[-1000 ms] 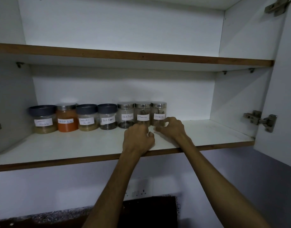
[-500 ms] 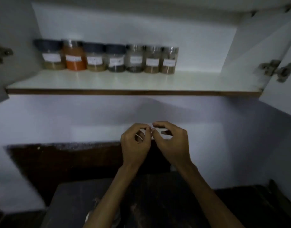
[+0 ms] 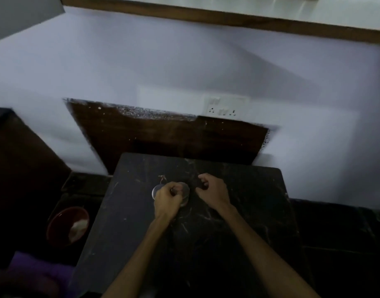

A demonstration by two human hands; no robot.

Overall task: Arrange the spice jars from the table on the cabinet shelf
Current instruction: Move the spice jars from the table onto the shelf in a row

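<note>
Down from the shelf we've dropped, both hands now low over the dark marble-veined tabletop (image 3: 238, 222). Our left hand (image 3: 167, 201) hangs over two silver-lidded spice jars (image 3: 184, 190), fingers curled; whether it grips them we cannot tell. Our right hand (image 3: 213, 193) curls on nothing just beside. No label is readable here.

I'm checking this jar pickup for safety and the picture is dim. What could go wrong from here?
1. The left hand covers most of the metal-lidded jar, so whether it has a grip cannot be told; a lift on a loose grip could drop it on the dark table.
2. The right hand is curled near the jar and could knock it.
3. Dim, blurred sight makes misjudging easy.
</note>
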